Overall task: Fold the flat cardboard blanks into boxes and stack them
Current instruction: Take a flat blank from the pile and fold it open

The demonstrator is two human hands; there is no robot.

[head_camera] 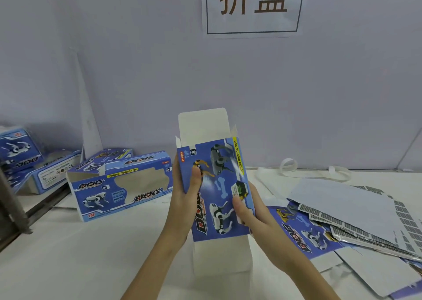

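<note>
Well to the left of the left hand, finished boxes are seen piled against the wall, and a folded windowed box lies on the white table just to that hand's left. The left hand is clamped on the left edge of a printed blank, thumb on the front face and fingers hidden behind. The blank is held upright between the two hands, above the table, with its top flap standing open and its bottom flap hanging down unfolded. The right hand is closed on the blank's right edge, thumb pressed on the printed face. To the right of that hand, a loose heap of flat blanks is spread on the table.

The step in hand is judged to be the opening of the blank into a tube. Next, the side edges would probably need to be squeezed inward, then the end flaps tucked shut before stacking at the left.
</note>
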